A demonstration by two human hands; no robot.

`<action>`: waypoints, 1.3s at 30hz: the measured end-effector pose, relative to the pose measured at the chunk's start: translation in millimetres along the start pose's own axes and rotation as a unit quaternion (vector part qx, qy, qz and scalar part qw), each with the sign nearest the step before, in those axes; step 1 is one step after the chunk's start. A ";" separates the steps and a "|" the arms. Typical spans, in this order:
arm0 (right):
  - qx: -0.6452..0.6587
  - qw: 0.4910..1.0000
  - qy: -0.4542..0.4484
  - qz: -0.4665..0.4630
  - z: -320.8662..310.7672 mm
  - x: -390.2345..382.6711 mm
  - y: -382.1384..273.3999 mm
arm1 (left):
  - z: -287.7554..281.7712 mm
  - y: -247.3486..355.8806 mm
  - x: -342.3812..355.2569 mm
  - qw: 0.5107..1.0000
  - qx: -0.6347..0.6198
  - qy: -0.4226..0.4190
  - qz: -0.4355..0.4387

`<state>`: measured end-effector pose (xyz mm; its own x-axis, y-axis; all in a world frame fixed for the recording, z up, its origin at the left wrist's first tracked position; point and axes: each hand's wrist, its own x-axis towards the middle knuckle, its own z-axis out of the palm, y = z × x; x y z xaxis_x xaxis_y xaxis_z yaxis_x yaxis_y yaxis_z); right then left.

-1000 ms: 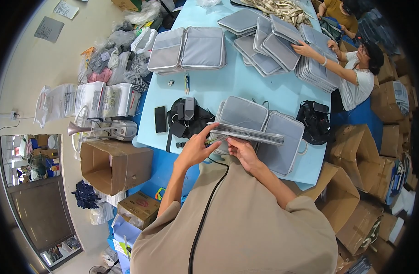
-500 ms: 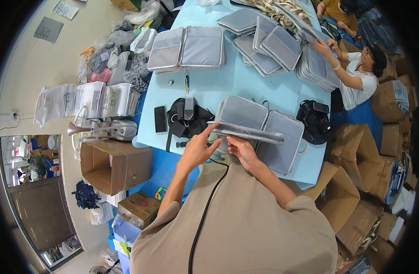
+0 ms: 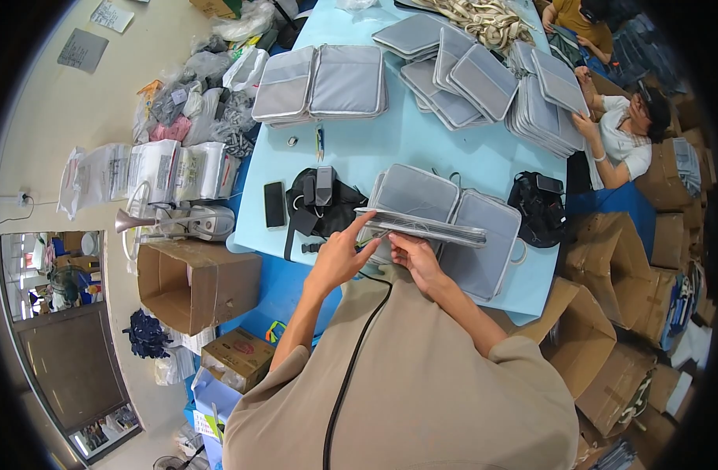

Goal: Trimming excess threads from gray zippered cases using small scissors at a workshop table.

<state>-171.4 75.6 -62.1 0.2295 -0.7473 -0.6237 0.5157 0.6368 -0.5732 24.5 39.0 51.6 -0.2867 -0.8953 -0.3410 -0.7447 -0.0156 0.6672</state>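
Note:
A grey padded zip case [image 3: 441,229] is held edge-on in front of my chest, its zipped rim facing up toward me. My left hand [image 3: 338,257] grips its left end, index finger stretched along the rim and thumb lower down. The fingers of my right hand [image 3: 418,260] pinch its near side just right of the left thumb; whatever lies between those fingertips is too small to make out. Beneath and beyond it lie a grey case [image 3: 418,192] and another stack of grey cases [image 3: 478,249] on the light blue table [image 3: 359,145].
Left of the cases are a phone [image 3: 274,205] and a black bag [image 3: 339,215]; another black bag [image 3: 531,211] lies right. Stacked cases [image 3: 347,82] and loose cases [image 3: 480,82] fill the far side. A co-worker [image 3: 621,141] handles cases at right. Cardboard boxes [image 3: 198,286] flank the table.
The co-worker at right has swung a grey case from edge-on to face-up, over the right-hand stack, and shifted their hands. Both my hands and the case in them look the same.

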 end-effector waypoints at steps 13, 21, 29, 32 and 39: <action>0.008 1.000 -0.018 0.007 -2.1 -0.5 1.8 | -5.2 -9.8 2.8 0.999 -0.025 -0.022 0.025; 0.010 1.000 -0.010 0.010 1.6 -2.2 0.3 | -2.7 -12.4 3.1 0.999 -0.027 -0.017 0.021; 0.009 1.000 -0.014 0.001 -2.4 0.7 6.5 | 5.4 -14.6 4.0 0.999 -0.032 0.008 0.042; 0.009 1.000 -0.011 0.002 1.0 -1.8 2.7 | 5.0 -15.3 4.3 0.999 -0.027 0.004 0.032; -0.009 1.000 -0.020 0.010 -3.6 1.4 7.3 | -1.8 -9.3 6.2 0.998 -0.045 -0.033 -0.006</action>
<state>-170.3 80.0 -69.0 0.2725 -0.7405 -0.6143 0.4963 0.6551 -0.5696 30.7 32.8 44.4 -0.3183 -0.8639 -0.3904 -0.6923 -0.0696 0.7183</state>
